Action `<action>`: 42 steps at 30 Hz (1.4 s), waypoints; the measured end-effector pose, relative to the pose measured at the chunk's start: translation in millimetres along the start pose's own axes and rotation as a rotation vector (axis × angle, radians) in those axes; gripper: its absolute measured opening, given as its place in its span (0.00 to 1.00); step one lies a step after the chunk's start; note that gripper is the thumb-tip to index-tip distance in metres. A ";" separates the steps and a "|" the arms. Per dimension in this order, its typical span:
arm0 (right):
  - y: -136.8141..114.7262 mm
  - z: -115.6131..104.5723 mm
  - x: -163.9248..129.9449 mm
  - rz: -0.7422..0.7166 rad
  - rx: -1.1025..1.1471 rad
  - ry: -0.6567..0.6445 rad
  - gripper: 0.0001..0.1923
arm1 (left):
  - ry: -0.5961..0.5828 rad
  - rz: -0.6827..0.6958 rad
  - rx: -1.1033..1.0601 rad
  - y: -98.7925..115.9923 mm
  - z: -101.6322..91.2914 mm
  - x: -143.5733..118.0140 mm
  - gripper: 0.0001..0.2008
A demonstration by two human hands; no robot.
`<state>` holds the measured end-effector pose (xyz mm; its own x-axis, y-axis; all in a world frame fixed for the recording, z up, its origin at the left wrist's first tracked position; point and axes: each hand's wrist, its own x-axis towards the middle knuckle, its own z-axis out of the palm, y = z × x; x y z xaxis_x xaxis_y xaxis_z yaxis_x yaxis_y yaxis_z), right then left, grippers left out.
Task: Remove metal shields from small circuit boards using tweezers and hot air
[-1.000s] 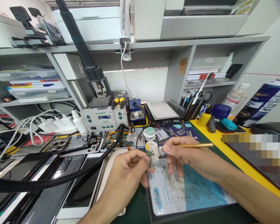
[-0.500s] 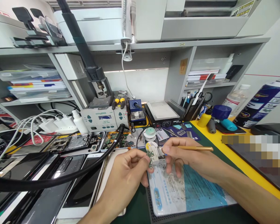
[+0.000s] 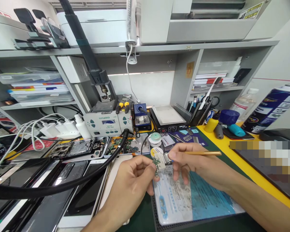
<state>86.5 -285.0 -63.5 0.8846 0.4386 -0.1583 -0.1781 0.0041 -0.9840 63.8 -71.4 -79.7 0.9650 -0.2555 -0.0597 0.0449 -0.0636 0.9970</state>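
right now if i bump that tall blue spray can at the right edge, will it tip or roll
Probably tips: the spray can looks tall and narrow. Its round body would likely roll afterward, toward the clear bottle. How full or heavy it is cannot be told.

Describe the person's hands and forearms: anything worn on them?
Both are bare. The left hand and right hand wear no gloves, and no rings, watch or wrist strap show. No sleeve shows on either forearm up to the picture's edge.

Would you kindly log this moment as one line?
left hand: pinches small circuit board | right hand: holds gold tweezers at board | below: blue work mat
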 end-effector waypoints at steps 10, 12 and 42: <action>2.8 0.7 -0.7 0.017 0.009 0.027 0.19 | 0.003 -0.032 0.032 6.2 0.1 -0.3 0.15; 1.8 0.9 -0.2 0.011 0.012 0.040 0.20 | -0.001 -0.031 0.036 6.5 -0.2 -1.6 0.15; 2.8 -2.7 -0.7 -0.014 -0.010 0.046 0.21 | -0.061 -0.041 -0.011 1.8 -0.3 -0.6 0.17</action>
<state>86.6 -287.8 -66.3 0.9058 0.3970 -0.1477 -0.1614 0.0010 -0.9869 63.3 -71.1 -77.9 0.9449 -0.3108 -0.1026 0.0867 -0.0648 0.9941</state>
